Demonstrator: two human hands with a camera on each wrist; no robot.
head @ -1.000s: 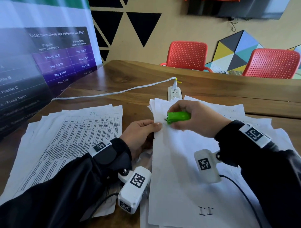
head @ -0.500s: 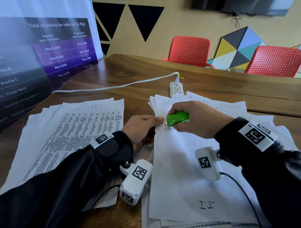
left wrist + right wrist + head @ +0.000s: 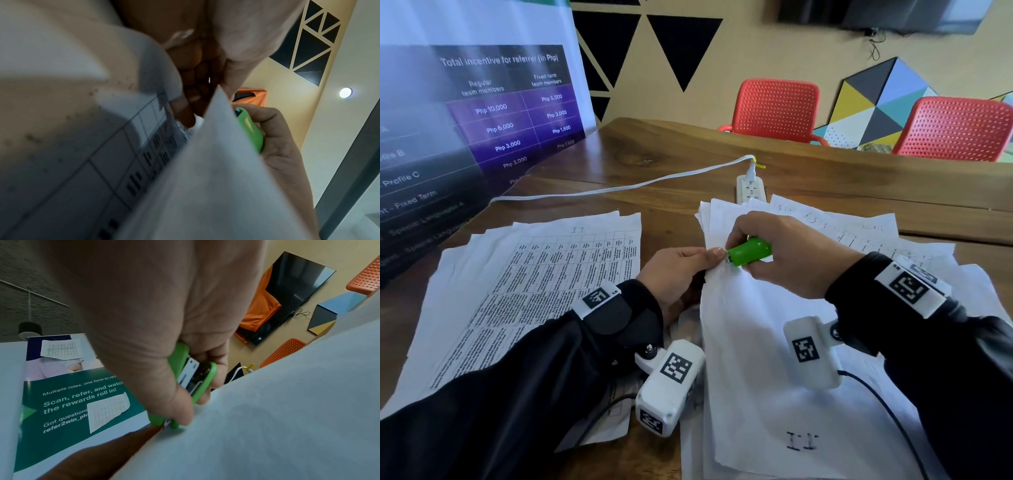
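My right hand (image 3: pixel 774 253) grips a small green stapler (image 3: pixel 750 251), its nose set on the left edge of a white paper sheaf (image 3: pixel 756 359) marked "11". My left hand (image 3: pixel 678 274) pinches that same edge just left of the stapler's nose, thumb on top. In the left wrist view the stapler (image 3: pixel 251 131) sits behind the lifted paper (image 3: pixel 205 186), with printed tables on the sheet beneath. The right wrist view shows the stapler (image 3: pixel 195 382) squeezed between thumb and fingers against the paper (image 3: pixel 267 426).
A pile of printed table sheets (image 3: pixel 534 291) lies at the left on the wooden table (image 3: pixel 688 161). More loose sheets (image 3: pixel 859 226) spread behind my right hand. A white power strip (image 3: pixel 750 188) with its cord lies beyond. A banner (image 3: pixel 465 130) stands left; red chairs (image 3: pixel 777 106) stand behind.
Both hands stay at the sheaf's left edge. The stapler has tilted a little, its rear end higher, and my left thumb has closed up against its nose.
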